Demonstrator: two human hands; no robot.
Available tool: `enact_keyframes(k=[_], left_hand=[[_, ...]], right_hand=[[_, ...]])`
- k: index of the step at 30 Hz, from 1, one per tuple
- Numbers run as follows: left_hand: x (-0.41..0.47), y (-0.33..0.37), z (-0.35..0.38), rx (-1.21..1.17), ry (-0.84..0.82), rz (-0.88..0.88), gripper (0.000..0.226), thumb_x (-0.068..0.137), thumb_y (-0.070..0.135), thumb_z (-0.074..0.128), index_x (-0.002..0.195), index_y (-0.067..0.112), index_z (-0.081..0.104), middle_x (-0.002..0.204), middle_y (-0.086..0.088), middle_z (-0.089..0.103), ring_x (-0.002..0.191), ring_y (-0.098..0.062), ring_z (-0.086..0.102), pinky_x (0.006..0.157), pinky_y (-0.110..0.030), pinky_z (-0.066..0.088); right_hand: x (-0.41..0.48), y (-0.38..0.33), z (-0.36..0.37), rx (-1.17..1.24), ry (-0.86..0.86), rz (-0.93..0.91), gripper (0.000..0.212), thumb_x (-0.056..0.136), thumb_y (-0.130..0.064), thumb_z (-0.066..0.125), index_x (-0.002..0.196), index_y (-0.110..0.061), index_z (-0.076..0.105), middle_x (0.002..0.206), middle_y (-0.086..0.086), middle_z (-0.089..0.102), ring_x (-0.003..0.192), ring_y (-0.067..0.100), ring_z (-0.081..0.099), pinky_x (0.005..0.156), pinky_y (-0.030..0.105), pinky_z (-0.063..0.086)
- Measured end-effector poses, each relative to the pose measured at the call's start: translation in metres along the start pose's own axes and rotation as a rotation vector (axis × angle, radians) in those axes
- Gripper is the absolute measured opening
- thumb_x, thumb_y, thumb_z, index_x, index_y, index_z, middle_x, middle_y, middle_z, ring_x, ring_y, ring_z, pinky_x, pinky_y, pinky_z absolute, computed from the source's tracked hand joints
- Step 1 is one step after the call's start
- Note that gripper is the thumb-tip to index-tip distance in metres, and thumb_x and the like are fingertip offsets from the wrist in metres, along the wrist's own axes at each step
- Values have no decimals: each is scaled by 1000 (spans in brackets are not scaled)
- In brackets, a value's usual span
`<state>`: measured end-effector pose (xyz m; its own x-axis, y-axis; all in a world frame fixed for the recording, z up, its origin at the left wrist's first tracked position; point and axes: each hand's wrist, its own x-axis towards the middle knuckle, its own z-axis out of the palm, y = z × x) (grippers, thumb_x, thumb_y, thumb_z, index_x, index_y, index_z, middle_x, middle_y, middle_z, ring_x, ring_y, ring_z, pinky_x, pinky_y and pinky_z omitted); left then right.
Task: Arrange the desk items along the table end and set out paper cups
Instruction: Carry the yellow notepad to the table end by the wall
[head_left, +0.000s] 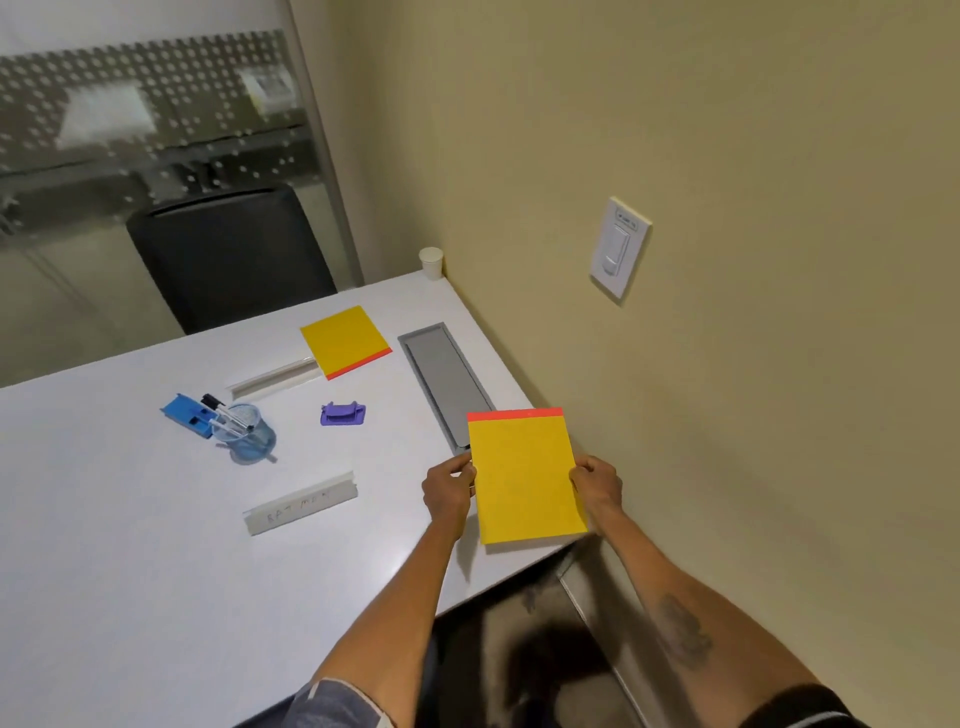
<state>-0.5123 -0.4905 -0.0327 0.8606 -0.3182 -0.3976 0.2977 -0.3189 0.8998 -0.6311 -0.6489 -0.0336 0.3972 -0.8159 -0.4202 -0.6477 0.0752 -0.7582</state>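
Note:
A yellow notepad with a red top strip (524, 475) is at the table's near right corner, gripped on its left edge by my left hand (449, 491) and on its right edge by my right hand (597, 483). A second yellow notepad (344, 340) lies farther back on the white table (130, 545). One white paper cup (430, 262) stands at the far corner by the wall. A clear blue cup with markers (244, 431) stands beside a blue holder (188, 415). A purple clip-like item (343, 414) lies mid-table. Two name plates lie flat: one near (301, 509), one far (272, 378).
A grey cable tray lid (441, 379) is set into the table along the right edge. The beige wall with a light switch (620, 247) runs close on the right. A black chair (228, 254) stands behind the far table end, in front of a glass partition.

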Motion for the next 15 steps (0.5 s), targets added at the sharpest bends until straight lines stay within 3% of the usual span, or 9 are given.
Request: enact_keyframes(k=[3,7,10,15], left_hand=[[15,2,4,-15,46,-33,30,98,6,59,125,2,69,120,-18,71,103,-36,70,95,-48,58],[35,-1,13,-28,110,-56,30,97,4,59,124,1,69,114,-20,73,90,-29,69,93,-49,58],[44,-2,24,-29,147,-84,30,97,5,59,125,1,68,115,-21,73,91,-32,70,92,-47,59],[59,-5,39,-35,169,-148,31,98,6,57,127,2,68,120,-18,71,103,-36,70,95,-49,58]], right_hand=[[28,-9,4,-60,-75,0,27,89,-2,50,105,-2,71,93,8,61,84,20,50,72,28,37],[57,-18,12,-86,-137,8,25,88,-2,51,103,11,65,82,24,53,77,20,42,68,31,31],[73,-23,14,-91,-213,5,16,89,-3,49,87,-5,65,82,15,51,75,23,43,67,33,31],[96,-25,20,-197,-260,-67,21,85,6,42,73,-9,35,74,15,29,69,21,26,63,34,16]])
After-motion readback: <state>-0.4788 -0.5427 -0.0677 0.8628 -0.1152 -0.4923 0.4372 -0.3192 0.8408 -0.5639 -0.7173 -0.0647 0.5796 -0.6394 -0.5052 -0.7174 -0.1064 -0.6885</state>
